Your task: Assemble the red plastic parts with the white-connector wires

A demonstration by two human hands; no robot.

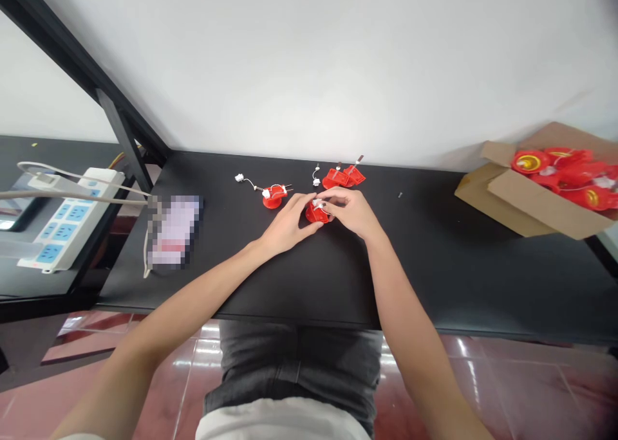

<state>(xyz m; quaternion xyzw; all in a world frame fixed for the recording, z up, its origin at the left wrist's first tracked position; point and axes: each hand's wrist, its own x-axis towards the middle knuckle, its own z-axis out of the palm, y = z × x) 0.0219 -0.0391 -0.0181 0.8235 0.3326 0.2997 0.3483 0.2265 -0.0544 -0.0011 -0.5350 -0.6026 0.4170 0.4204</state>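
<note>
A small round red plastic part [316, 214] with a white piece in its top stands on the black table between my hands. My left hand [291, 224] is curved round its left side, thumb in front and fingers behind. From the right, my right hand [350, 210] presses its fingers against the white piece and the part's rim. A similar red part [273, 199] with white wiring sits just left, a thin wire running from it to a small white connector [239, 178]. Behind my hands lie red flat pieces [335, 178] with metal strips and a loose white connector [316, 182].
At the right stands an open cardboard box [512, 199] full of red and gold parts. A phone [174, 231] with a blurred screen lies on the left, beside cables and a white power strip [72, 218]. A black metal frame [123, 128] rises there. A white wall backs the table.
</note>
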